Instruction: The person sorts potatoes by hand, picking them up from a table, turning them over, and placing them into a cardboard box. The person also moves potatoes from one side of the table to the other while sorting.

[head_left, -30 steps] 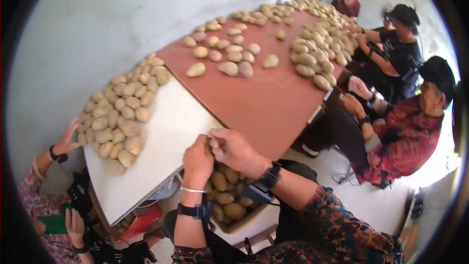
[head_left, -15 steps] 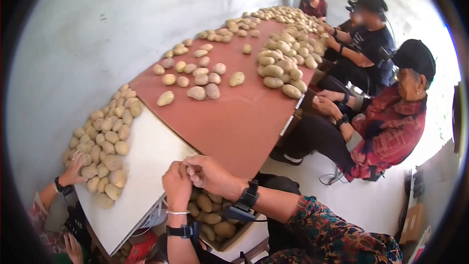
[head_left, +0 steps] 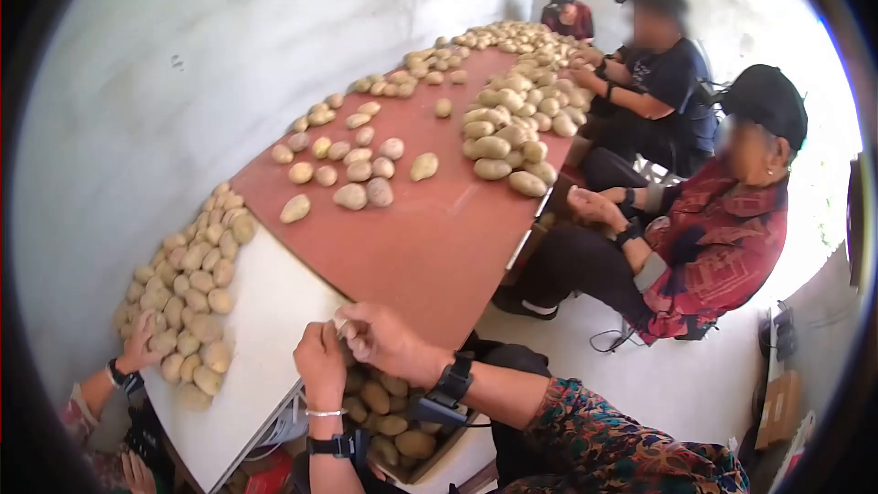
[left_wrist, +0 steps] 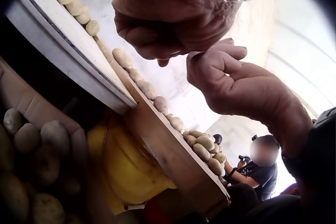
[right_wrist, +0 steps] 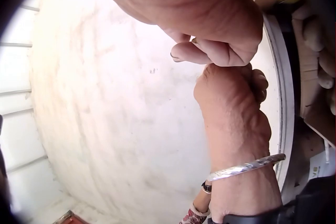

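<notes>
1. Head view: the left hand point(head_left: 320, 357) and right hand point(head_left: 382, 340) are together in front of the wearer, fingers curled inward.
2. Right wrist view: the right hand's folded fingers touch the top of the left, which is bent into a loose fist above a silver bracelet point(right_wrist: 247, 167).
3. Just below both hands, potatoes point(head_left: 416, 444) fill a box point(left_wrist: 44, 100).
4. Beyond the hands lies the near corner of a white table point(head_left: 274, 293); on its left side a potato heap point(head_left: 187, 316) is touched by another person's hand point(head_left: 139, 343).
5. Farther off, a red table point(head_left: 412, 247) bears scattered potatoes point(head_left: 350, 197) and, at far right, a bigger pile point(head_left: 512, 119).
6. Right, a person in a red shirt point(head_left: 732, 229) sits.
</notes>
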Tool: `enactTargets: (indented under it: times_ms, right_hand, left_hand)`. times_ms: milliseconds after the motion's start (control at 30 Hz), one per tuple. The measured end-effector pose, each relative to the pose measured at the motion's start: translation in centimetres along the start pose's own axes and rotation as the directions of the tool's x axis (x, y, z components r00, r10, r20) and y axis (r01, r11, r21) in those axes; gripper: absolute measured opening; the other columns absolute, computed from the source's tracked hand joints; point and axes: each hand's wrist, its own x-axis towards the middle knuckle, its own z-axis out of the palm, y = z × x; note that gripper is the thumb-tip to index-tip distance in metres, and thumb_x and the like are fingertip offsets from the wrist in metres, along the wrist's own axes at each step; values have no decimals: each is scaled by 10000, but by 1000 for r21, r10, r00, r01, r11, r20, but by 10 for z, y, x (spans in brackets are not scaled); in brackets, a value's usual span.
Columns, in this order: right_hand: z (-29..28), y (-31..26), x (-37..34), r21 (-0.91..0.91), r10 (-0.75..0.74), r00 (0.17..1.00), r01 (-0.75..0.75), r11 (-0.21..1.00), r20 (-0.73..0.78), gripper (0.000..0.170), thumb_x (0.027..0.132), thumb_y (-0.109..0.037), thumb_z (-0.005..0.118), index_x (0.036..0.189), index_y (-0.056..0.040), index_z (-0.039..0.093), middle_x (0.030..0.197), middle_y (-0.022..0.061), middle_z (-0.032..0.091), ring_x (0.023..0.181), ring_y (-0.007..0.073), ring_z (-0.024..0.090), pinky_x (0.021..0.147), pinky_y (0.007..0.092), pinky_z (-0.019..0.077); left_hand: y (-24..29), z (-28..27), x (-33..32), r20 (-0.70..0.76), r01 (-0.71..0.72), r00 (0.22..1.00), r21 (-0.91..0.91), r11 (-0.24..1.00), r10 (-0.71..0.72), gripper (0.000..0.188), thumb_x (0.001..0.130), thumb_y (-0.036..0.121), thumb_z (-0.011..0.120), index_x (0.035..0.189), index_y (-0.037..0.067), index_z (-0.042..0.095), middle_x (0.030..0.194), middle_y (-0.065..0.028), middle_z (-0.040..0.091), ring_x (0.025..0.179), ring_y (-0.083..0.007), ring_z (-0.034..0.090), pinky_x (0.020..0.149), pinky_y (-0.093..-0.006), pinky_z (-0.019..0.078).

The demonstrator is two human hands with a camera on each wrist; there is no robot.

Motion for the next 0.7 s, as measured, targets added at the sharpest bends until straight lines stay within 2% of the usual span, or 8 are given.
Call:
enactTargets:
  times_ms: [100, 133, 233, 367, 433, 500, 600, 700]
  right_hand:
    - [7, 8, 4, 63, 2, 997, 2, 998, -71, 163, 940, -201, 553, 812, -101, 549, 580, -19, 501, 448, 102, 455, 419, 230, 360]
    - [8, 7, 2, 61, 5, 999, -3, 998, -43, 140, 931, -199, 568, 836, -97, 558, 590, -16, 508, 477, 101, 463, 436, 222, 351]
    - [14, 4, -4, 88, 39, 999, -37, 995, -27, 172, 908, -217, 595, 971, -58, 580, 627, -11, 536, 522, 94, 450, 486, 228, 340]
    - [21, 6, -5, 61, 68, 997, -66, 996, -20, 213, 890, -222, 617, 990, -41, 563, 636, 3, 544, 528, 102, 463, 507, 231, 356]
    - [23, 8, -4, 71, 86, 996, -85, 994, -11, 235, 877, -232, 638, 986, -39, 560, 641, 18, 551, 528, 109, 472, 516, 230, 371]
    - [25, 10, -4, 65, 93, 996, -91, 994, -14, 231, 872, -236, 643, 967, -39, 569, 646, 19, 551, 525, 110, 466, 514, 243, 366]
    - [25, 16, -6, 37, 106, 994, -106, 994, -6, 209, 869, -235, 637, 941, -47, 582, 646, 18, 549, 526, 109, 462, 514, 244, 357]
    - [28, 17, -9, 13, 116, 993, -116, 993, -4, 194, 868, -237, 625, 926, -55, 593, 644, 17, 548, 529, 112, 464, 512, 241, 352]
  left_hand:
    - [-11, -6, 0, 28, -96, 995, 131, 987, 93, 201, 918, 172, 528, 882, -2, 622, 793, -249, 636, 755, -437, 620, 666, -467, 492]
    - [-14, -9, -1, 50, -60, 997, 198, 978, 51, 216, 913, 194, 529, 916, 2, 628, 798, -247, 637, 780, -454, 610, 688, -491, 493]
    - [-23, -17, -5, 105, -27, 994, 305, 952, -5, 210, 892, 200, 545, 939, 21, 646, 963, -228, 642, 921, -412, 611, 800, -464, 494]
    - [-17, -39, 6, 235, -61, 971, 415, 908, -42, 228, 886, 192, 550, 994, 22, 658, 965, -223, 654, 941, -402, 614, 834, -450, 485]
    - [-15, -52, 30, 435, -133, 887, 557, 820, -151, 225, 890, 170, 536, 1029, 41, 658, 1014, -233, 635, 963, -411, 600, 846, -454, 479]
    - [-32, -60, 65, 492, -187, 830, 688, 701, -261, 221, 890, 155, 531, 1048, 61, 653, 1106, -244, 599, 987, -423, 584, 867, -459, 473]
    - [-60, -68, 88, 149, -21, 983, 680, 733, -111, 217, 841, 84, 548, 1037, 19, 614, 1147, -228, 573, 1044, -405, 563, 884, -454, 470]
    - [-93, -77, 116, -14, 21, 1000, 730, 683, -15, 274, 805, 58, 566, 1068, -17, 561, 1161, -220, 550, 1090, -398, 535, 902, -461, 458]
